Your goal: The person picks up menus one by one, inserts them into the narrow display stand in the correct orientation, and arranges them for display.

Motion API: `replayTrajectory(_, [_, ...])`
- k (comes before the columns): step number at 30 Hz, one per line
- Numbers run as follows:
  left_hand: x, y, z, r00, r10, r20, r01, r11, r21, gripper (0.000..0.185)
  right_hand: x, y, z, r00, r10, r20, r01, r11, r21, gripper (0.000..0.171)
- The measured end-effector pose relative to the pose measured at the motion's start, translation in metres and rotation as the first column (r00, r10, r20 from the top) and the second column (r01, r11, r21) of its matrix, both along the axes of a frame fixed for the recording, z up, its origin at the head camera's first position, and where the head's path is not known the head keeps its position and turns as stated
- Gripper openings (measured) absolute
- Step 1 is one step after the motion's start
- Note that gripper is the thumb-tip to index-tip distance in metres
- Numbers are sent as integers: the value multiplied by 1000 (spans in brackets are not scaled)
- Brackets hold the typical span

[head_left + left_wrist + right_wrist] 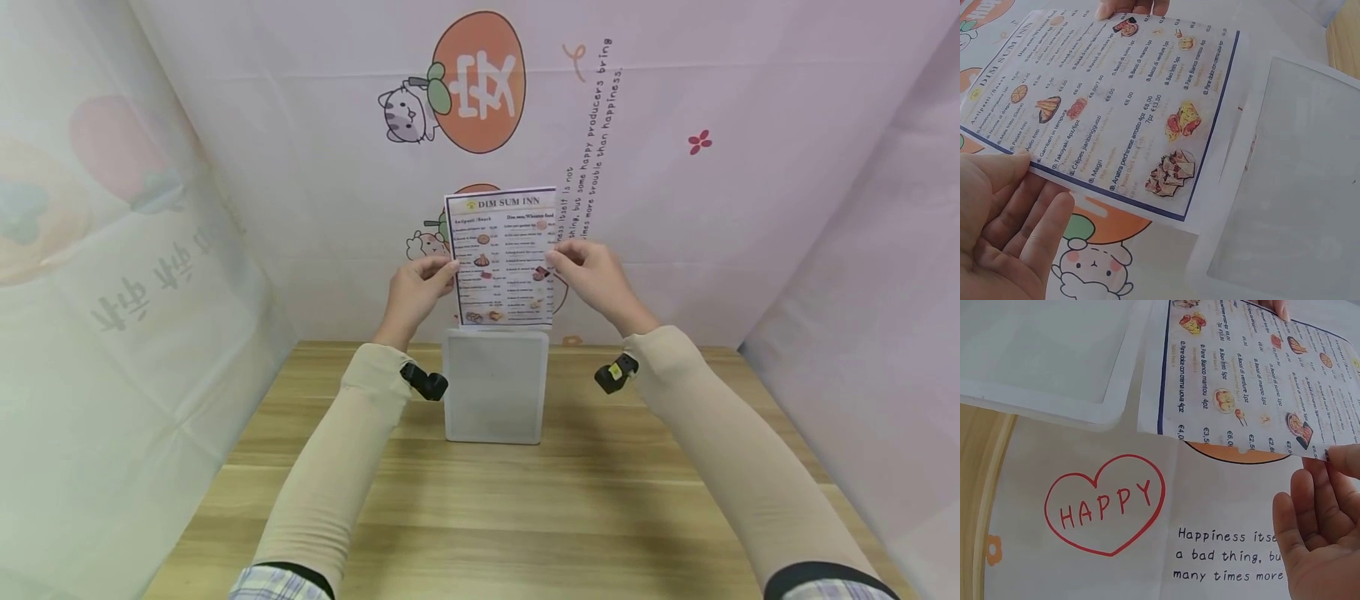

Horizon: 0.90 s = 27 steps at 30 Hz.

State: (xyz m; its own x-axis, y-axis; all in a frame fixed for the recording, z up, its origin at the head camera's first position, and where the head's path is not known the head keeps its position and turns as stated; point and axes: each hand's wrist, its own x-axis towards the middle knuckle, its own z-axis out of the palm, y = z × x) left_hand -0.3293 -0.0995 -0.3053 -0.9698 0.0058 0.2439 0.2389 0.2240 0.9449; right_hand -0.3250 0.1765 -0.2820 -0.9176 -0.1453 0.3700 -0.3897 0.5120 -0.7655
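A printed menu sheet [504,258] headed DIM SUM INN is held upright between both hands. My left hand [417,293] pinches its left edge between thumb and fingers, and my right hand [597,277] pinches the right edge about level with it. Directly below the sheet stands a white-framed display stand [495,387] with a greyish panel, upright on the table. In the left wrist view, the menu's lower edge [1210,144] lies close to the top of the stand's frame [1254,125]; whether they touch I cannot tell.
The wood-grain table [480,517] runs back to a white printed cloth wall [315,167] with cartoon fruit and lettering. Further cloth walls rise on the left [187,350] and the right [862,292]. Small black cameras sit on both sleeved wrists.
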Motion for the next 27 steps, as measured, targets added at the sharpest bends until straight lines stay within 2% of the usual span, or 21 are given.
replayTrajectory(18, [-1, -5, -5, 1000, 26, 18, -26, 1000, 12, 38, -1, -6, -1, 999, 45, -27, -45, 999, 5, 32])
replayTrajectory(27, [-1, -8, -9, 999, 32, 10, -32, 999, 29, 35, -2, -12, -4, 999, 31, -7, -31, 999, -9, 29])
